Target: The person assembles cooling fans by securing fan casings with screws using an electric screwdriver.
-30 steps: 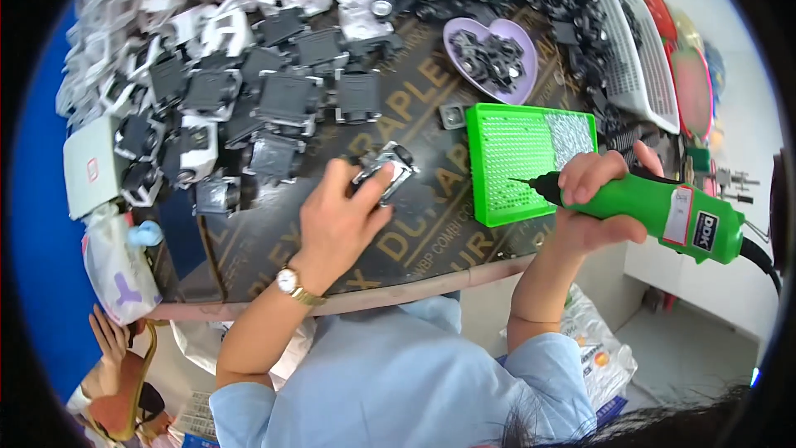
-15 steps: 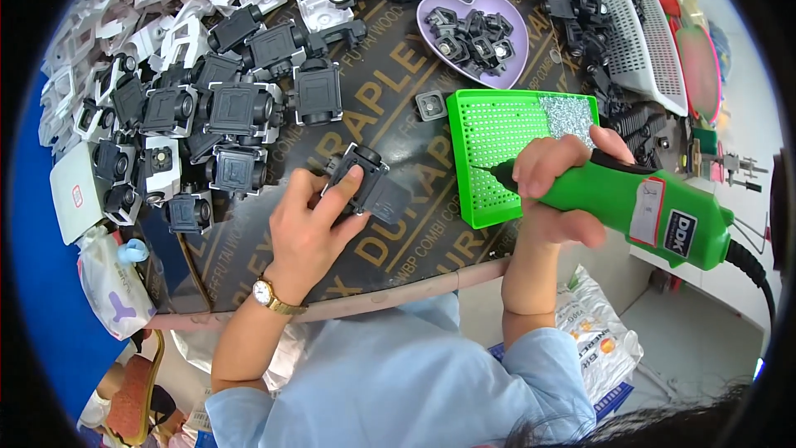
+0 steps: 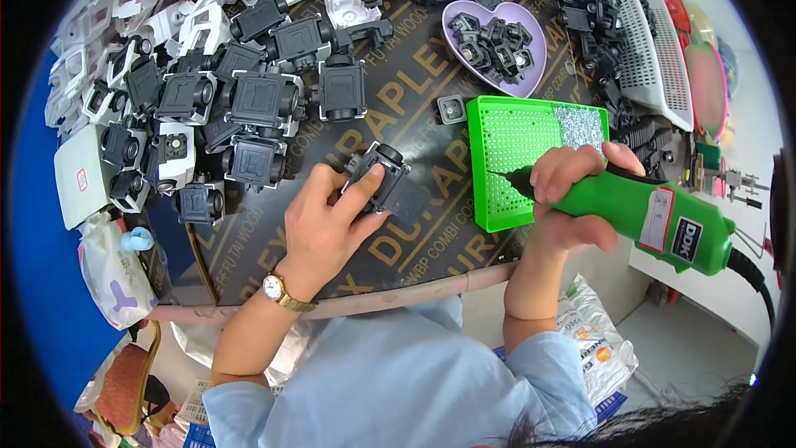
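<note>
My left hand [image 3: 325, 214] grips a small black toy car chassis [image 3: 383, 168] with wheels, pressing it against the tabletop with the fingers on its top. In my right hand [image 3: 572, 187] is a green electric screwdriver [image 3: 667, 220], its body pointing left and its thin bit over the green tray [image 3: 477, 199]. The bit touches no chassis. That tray has a grid of holes and a pile of tiny silver screws [image 3: 579, 126] in its far right corner. A small square black part [image 3: 451, 109] lies just left of the tray.
A purple heart-shaped dish [image 3: 539, 33] of small black parts stands behind the tray. Toy vehicles [image 3: 264, 99] and white body shells [image 3: 133, 17] heap at the left. A white basket [image 3: 672, 75] stands at the right. The screwdriver's black cord [image 3: 754, 278] hangs at the right edge.
The whole scene has shifted slightly to the right in the view. Both hands keep their holds and nearly the same places relative to the tray and table.
</note>
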Motion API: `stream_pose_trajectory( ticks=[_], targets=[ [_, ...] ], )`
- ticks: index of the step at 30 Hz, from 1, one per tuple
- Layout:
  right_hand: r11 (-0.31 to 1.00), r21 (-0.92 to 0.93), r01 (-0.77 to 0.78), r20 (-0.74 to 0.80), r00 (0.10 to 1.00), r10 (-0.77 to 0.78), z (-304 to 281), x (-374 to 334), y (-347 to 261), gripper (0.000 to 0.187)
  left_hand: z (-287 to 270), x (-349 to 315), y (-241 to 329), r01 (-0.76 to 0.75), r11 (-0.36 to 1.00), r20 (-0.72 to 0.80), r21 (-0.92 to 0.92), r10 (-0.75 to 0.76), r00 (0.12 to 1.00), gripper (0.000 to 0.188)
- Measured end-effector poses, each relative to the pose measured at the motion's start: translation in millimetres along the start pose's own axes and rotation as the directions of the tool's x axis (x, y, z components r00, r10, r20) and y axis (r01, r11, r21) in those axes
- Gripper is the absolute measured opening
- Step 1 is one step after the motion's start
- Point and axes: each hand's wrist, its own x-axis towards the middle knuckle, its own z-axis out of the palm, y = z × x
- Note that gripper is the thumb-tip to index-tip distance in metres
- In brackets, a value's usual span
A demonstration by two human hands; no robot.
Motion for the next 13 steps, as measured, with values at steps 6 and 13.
stream_pose_trajectory(
  ticks=[6,13],
  targets=[
    [0.986,-0.166,0.028,0.010,1.000,-0.026,2.4,0.1,1.6,0.082,-1.7,2.0,2.5,-0.004,1.000,0.007,0.018,0.004,1.000,0.054],
    [0.999,-0.039,0.021,-0.022,1.000,-0.022,8.0,-2.5,1.1,0.069,-4.2,-1.3,1.2,-0.002,1.000,0.002,-0.007,0.002,1.000,0.054]
  ],
)
